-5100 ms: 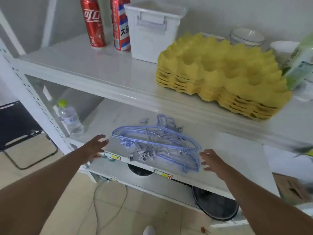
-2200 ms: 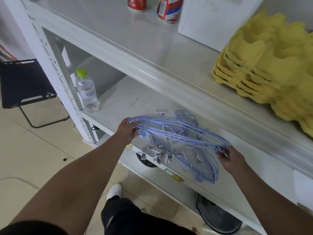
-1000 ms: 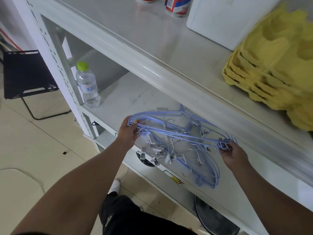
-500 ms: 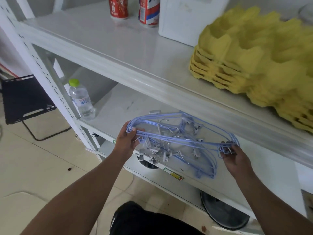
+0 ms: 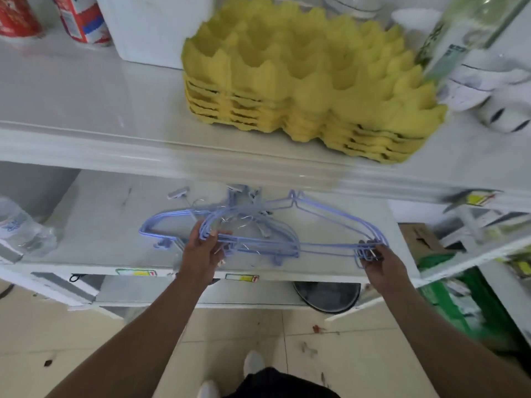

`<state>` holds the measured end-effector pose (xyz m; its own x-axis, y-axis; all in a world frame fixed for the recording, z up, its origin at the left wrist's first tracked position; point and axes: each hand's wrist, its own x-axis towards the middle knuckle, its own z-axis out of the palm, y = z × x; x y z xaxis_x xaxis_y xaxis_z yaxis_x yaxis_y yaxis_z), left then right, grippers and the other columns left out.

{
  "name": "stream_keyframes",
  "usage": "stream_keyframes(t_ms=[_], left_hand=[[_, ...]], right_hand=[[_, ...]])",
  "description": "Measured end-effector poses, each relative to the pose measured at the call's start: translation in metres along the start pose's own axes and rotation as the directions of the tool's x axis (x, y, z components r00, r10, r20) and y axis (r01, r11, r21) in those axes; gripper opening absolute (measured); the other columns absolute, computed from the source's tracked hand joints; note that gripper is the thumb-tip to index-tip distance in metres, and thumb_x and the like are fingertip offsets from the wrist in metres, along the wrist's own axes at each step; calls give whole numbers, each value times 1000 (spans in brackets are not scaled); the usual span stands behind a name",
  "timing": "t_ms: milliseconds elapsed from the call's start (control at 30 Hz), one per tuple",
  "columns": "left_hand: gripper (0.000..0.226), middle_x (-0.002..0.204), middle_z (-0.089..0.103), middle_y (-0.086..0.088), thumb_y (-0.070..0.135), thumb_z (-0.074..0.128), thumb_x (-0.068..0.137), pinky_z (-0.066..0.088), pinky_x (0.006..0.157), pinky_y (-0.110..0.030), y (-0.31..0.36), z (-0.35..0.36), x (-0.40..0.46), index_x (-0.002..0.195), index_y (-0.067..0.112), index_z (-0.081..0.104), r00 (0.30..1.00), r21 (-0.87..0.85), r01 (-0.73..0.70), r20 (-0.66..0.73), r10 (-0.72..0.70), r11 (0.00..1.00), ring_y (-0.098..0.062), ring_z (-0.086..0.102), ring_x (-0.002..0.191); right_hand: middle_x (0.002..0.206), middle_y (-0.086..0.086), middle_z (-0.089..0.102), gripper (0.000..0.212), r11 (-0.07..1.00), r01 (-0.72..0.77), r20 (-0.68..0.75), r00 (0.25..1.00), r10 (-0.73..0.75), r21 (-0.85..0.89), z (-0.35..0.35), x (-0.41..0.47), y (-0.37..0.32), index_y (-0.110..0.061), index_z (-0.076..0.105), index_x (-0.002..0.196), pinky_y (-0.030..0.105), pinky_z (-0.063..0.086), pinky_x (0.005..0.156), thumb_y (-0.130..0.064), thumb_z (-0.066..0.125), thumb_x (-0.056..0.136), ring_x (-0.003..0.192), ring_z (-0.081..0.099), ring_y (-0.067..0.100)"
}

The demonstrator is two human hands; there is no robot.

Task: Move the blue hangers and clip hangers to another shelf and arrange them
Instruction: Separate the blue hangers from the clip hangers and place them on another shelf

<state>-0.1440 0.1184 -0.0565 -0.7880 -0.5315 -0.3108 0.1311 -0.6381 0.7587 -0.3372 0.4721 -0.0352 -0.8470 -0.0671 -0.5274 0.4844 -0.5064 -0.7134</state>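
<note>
We see two bare forearms with no sleeves, watch or rings on them; the left hand (image 5: pixel 201 254) and right hand (image 5: pixel 379 262) are ungloved; below, dark trousers (image 5: pixel 281 383) show at the frame's bottom edge; two white shoes (image 5: pixel 254 361) stand on the tiled floor

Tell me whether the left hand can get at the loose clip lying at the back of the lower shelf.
Probably not yet: the left hand is shut on the blue hangers. The clip itself lies unobstructed beyond them.
</note>
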Motion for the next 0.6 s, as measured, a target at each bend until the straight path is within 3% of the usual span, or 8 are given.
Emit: stream_keyframes(t_ms=[133, 167, 233, 267, 367, 467, 600], left_hand=[[38, 80, 76, -7, 2, 44, 98, 59, 59, -30, -33, 31, -10, 132, 20, 46, 995, -14, 89, 43, -89, 996, -21, 74, 77], [36, 79, 76, -7, 2, 45, 98, 59, 57, -29, -41, 38, -13, 130, 20, 46, 993, -7, 117, 34, -117, 993, -21, 74, 75], [33, 79, 75, -8, 2, 46, 98, 56, 52, -27, -57, 51, -17, 125, 19, 48, 987, 11, 158, 32, -159, 987, -21, 74, 73], [31, 80, 75, -9, 2, 47, 97, 55, 51, -26, -65, 59, -18, 123, 19, 49, 984, 21, 172, 39, -173, 985, -21, 74, 72], [31, 77, 75, -5, 9, 59, 84, 55, 51, -28, -85, 85, -23, 113, 20, 54, 980, 44, 196, 34, -197, 980, -21, 72, 69], [38, 83, 73, -7, 12, 61, 85, 56, 54, -29, -109, 103, -24, 122, 21, 54, 977, 62, 214, 3, -214, 975, -25, 70, 73], [30, 86, 75, -9, 8, 51, 95, 58, 59, -33, -140, 121, -22, 123, 17, 52, 973, 100, 231, -37, -228, 968, -25, 72, 73]], right_hand=[[66, 3, 68, 21, 999, 24, -126, 992, -21, 22, -49, -8, -21, -11, 55, 81, 25, 59, 56, -7, 46, 100, 61, 73, 16], [66, 4, 67, 17, 1000, 28, -148, 989, -29, -4, -58, -12, -26, -11, 58, 79, 25, 59, 55, -8, 55, 95, 60, 73, 16], [67, 6, 69, 16, 999, 51, -166, 985, -53, -20, -77, -15, -35, -10, 66, 71, 27, 59, 56, -13, 81, 69, 64, 74, 19], [68, 8, 70, 17, 999, 43, -189, 981, -47, -21, -88, -12, -40, -8, 66, 71, 29, 60, 60, -13, 82, 69, 67, 74, 21], [86, 12, 60, 21, 999, 31, -257, 966, -34, -17, -114, 1, -52, -6, 55, 84, 33, 50, 77, -7, 44, 102, 83, 63, 24], [91, 12, 57, 22, 1000, 12, -319, 948, -16, -15, -138, 18, -67, -6, 55, 87, 33, 46, 85, -8, 40, 103, 85, 59, 23], [95, 13, 57, 21, 996, -29, -368, 930, -4, -85, -166, 47, -84, -5, 56, 91, 34, 48, 75, -11, 41, 104, 83, 58, 24]])
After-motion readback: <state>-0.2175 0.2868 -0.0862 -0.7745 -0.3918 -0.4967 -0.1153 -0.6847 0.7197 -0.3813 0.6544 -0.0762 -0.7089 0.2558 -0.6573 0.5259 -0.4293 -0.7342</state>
